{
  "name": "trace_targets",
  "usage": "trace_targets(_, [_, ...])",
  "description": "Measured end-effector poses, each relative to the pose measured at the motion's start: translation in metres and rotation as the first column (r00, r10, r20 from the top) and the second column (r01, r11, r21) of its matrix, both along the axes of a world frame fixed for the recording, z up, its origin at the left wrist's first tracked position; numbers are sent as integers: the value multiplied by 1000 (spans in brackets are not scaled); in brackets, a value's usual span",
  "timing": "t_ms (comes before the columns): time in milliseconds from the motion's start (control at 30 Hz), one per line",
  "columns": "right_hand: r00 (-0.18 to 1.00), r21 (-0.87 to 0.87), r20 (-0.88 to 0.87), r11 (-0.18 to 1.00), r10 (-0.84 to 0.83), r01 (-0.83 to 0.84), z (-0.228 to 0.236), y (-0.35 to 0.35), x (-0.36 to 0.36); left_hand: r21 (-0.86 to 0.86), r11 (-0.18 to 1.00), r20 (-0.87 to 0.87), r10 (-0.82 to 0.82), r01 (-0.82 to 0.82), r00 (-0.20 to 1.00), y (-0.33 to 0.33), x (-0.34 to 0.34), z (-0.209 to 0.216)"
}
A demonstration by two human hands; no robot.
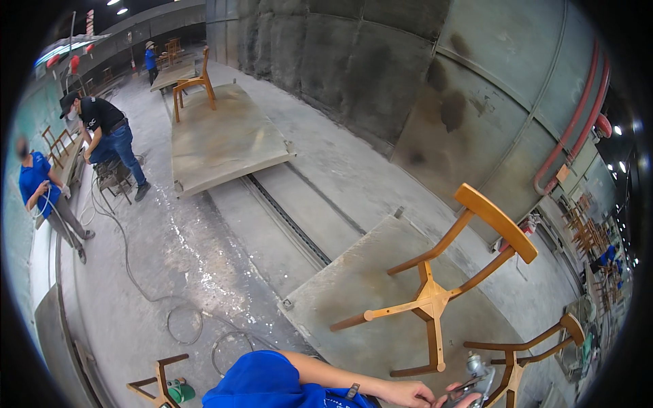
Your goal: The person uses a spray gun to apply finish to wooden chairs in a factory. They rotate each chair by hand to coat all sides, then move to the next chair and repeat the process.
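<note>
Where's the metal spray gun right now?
Head view, lower edge, right of centre: the spray gun is in the right hand, between the left hand and the lower-right wooden chair.

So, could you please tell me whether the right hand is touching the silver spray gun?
Touching. The head view shows the right hand with its fingers against the silver spray gun.

a chair (432, 300) is on the near platform (354, 285); beyond, another chair (198, 82) is on the far platform (224, 146); a hose (160, 299) lies left, a wall (401, 88) stands right.
</note>
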State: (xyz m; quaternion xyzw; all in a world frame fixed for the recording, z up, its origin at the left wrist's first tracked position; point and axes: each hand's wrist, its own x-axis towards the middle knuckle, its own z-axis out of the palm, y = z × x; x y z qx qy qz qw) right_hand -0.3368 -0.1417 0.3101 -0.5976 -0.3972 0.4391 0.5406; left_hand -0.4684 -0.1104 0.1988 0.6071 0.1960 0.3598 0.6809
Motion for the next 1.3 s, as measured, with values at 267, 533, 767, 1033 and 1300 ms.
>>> trace_targets(267, [953,128,-297,991,65,-28,50,10,-25,-196,973,272,-66,122,960,-7,1,35])
trace_targets(533, [957,295,-234,950,174,-100,37,1,4,-246,956,274,-92,162,957,-13,6,47])
trace_targets(767, [939,335,-243,930,241,-152,48,-9,16,-189,921,127,-322,341,938,-2,8,59])
trace_targets(1033, [956,265,-262,962,132,-60,47,-27,22,-150,938,177,-286,313,942,10,10,74])
trace_targets(1300, [957,41,-204,978,207,-203,39,-46,15,-283,878,200,448,-386,871,114,-4,118])
